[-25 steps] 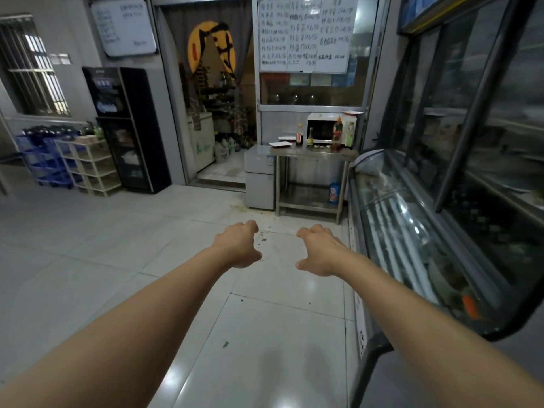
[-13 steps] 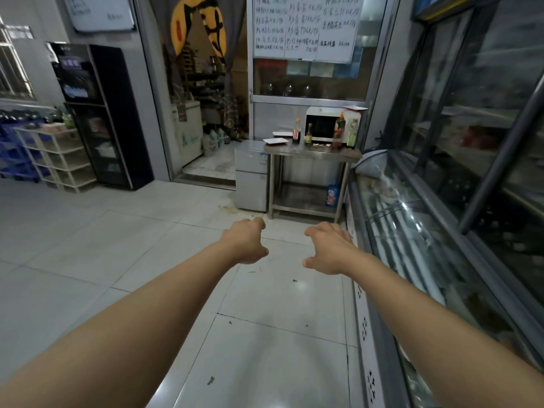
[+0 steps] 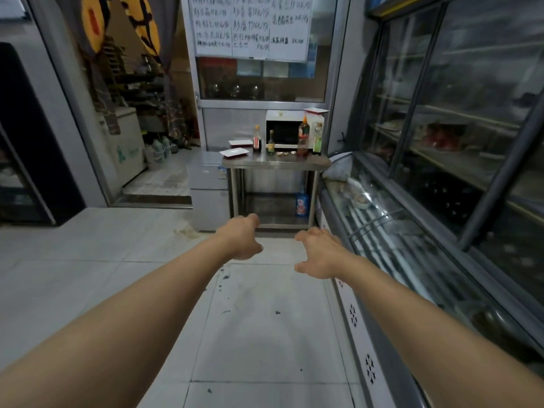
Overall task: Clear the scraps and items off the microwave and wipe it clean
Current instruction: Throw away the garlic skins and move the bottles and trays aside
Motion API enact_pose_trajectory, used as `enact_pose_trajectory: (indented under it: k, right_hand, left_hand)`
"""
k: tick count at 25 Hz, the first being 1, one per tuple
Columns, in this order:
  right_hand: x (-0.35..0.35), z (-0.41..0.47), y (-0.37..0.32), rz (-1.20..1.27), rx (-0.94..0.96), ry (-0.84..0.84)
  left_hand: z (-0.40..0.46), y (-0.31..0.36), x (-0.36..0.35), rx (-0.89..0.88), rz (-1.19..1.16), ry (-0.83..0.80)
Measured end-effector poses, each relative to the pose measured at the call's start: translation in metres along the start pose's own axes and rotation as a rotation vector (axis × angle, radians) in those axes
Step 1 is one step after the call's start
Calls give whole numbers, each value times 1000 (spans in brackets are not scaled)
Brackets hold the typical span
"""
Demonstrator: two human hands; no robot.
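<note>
A white microwave (image 3: 284, 129) stands on a steel table (image 3: 275, 164) against the back wall, some way ahead of me. A white tray (image 3: 315, 110) lies on top of it at the right, and a small scrap (image 3: 280, 113) sits on its top near the middle. Sauce bottles (image 3: 304, 136) stand in front of it. Both arms reach forward over the floor. My left hand (image 3: 240, 237) and my right hand (image 3: 319, 252) hang with fingers loosely curled and hold nothing, far short of the table.
Two white plates (image 3: 235, 151) lie on the table's left end, small scraps (image 3: 284, 153) near its front. A small grey fridge (image 3: 207, 191) stands left of the table. A glass display freezer (image 3: 397, 245) runs along my right. An open doorway (image 3: 141, 113) is at left.
The table and microwave have come closer and larger in view as I walk forward. Both hands stay raised in front, empty, fingers loosely curled.
</note>
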State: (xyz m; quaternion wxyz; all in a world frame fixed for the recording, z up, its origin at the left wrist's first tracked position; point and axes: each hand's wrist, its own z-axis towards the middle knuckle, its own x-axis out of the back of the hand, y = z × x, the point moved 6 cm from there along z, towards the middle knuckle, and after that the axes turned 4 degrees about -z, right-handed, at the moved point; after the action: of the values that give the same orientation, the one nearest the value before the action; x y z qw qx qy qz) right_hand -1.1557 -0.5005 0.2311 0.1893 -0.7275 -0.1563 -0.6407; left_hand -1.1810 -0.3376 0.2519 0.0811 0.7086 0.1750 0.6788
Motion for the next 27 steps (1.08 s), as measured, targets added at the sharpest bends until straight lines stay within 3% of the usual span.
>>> enact_pose_trajectory:
  k: [17,27]
  right_hand:
    - [62,339,131,33,41,17]
    - [83,533,157,35,12,34]
  left_hand:
    - [356,4,23,0,69,34]
    - [558,-39,53,-34,-6,43]
